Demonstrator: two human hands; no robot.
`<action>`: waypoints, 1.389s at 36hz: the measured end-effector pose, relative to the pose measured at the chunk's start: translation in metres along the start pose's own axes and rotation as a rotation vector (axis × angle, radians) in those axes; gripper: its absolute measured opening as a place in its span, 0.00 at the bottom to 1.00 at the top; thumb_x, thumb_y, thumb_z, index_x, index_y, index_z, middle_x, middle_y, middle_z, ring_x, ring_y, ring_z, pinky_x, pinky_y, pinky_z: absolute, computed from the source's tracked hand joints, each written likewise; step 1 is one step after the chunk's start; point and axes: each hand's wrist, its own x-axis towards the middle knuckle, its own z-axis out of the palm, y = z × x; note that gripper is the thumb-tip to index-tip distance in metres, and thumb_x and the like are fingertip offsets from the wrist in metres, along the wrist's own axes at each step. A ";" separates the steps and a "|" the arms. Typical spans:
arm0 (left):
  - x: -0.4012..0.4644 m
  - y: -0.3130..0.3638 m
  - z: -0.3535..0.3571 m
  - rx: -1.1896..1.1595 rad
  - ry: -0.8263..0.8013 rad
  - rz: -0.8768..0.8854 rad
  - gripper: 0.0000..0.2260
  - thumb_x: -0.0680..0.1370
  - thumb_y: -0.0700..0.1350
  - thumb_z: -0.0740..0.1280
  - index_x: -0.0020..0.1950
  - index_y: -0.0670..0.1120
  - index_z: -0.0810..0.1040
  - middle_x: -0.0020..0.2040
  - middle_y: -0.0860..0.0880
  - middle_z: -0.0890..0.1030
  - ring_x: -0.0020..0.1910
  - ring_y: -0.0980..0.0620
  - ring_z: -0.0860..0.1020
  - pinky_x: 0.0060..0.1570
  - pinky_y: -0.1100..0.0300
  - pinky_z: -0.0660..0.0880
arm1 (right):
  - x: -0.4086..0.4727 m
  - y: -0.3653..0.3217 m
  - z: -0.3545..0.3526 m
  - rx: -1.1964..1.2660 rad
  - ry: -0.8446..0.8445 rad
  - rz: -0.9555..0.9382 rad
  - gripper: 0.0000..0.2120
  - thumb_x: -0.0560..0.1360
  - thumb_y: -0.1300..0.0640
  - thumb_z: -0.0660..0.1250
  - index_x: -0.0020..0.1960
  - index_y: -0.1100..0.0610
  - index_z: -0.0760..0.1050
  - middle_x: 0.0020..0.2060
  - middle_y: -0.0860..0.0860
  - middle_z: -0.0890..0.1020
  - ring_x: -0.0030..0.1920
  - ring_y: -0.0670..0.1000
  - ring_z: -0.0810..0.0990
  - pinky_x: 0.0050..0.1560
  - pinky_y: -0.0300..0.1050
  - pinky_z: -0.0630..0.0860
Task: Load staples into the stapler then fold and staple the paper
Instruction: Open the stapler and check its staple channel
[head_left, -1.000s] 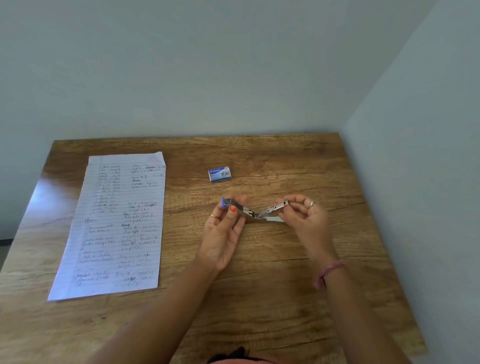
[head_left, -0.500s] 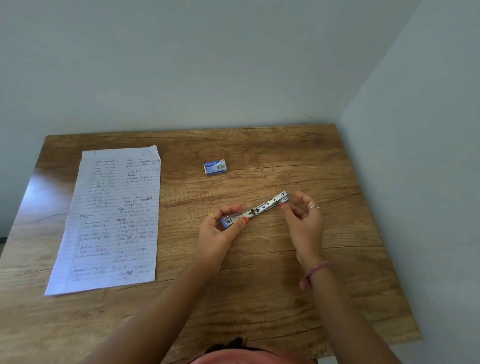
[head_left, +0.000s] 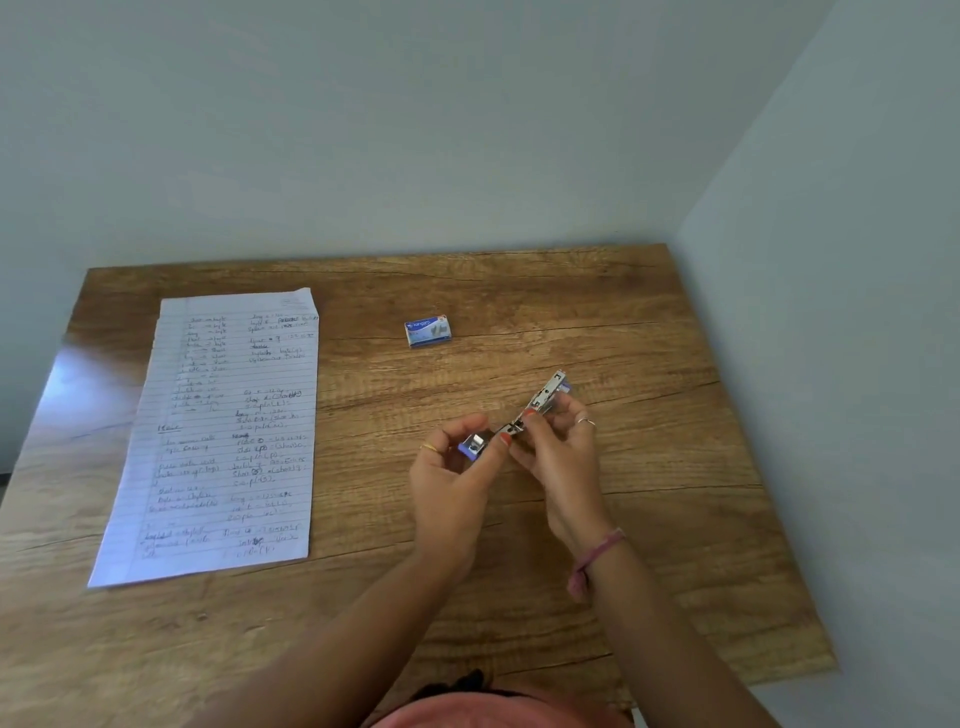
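Observation:
A small metal stapler (head_left: 545, 397) with blue ends is swung open almost flat, held just above the wooden table (head_left: 649, 545). My left hand (head_left: 452, 483) pinches its near blue end. My right hand (head_left: 558, 457) holds the middle and far metal arm with fingertips. A small blue staple box (head_left: 427, 331) lies on the table beyond the hands. A lined handwritten paper (head_left: 223, 436) lies flat at the left, apart from both hands.
The table sits in a corner, with one wall behind it and another along its right edge. Bare wood lies between the paper and my hands.
The stapler has been swung from a shallow V to nearly straight, its far end tilting up and away. Both hands shifted slightly with it. Paper and box lie as before.

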 end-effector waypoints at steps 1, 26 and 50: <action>-0.001 0.000 0.000 -0.005 -0.009 0.006 0.11 0.71 0.34 0.74 0.51 0.43 0.80 0.43 0.53 0.85 0.42 0.59 0.81 0.42 0.67 0.77 | -0.001 -0.001 0.002 0.041 -0.014 0.020 0.18 0.77 0.63 0.66 0.65 0.56 0.69 0.54 0.58 0.80 0.50 0.53 0.82 0.45 0.46 0.81; 0.053 0.010 0.001 -0.288 -0.405 -0.399 0.19 0.75 0.51 0.66 0.59 0.40 0.79 0.52 0.44 0.83 0.50 0.49 0.82 0.45 0.57 0.80 | -0.006 -0.018 0.004 0.297 -0.395 0.308 0.09 0.74 0.68 0.67 0.53 0.62 0.77 0.48 0.57 0.85 0.48 0.53 0.85 0.40 0.40 0.81; 0.070 -0.008 -0.004 -0.573 -0.464 -0.603 0.11 0.76 0.42 0.66 0.52 0.36 0.82 0.42 0.41 0.83 0.42 0.50 0.84 0.59 0.51 0.75 | 0.012 -0.053 0.026 -0.148 -0.208 0.168 0.12 0.71 0.54 0.70 0.49 0.62 0.82 0.33 0.46 0.83 0.31 0.40 0.79 0.27 0.31 0.72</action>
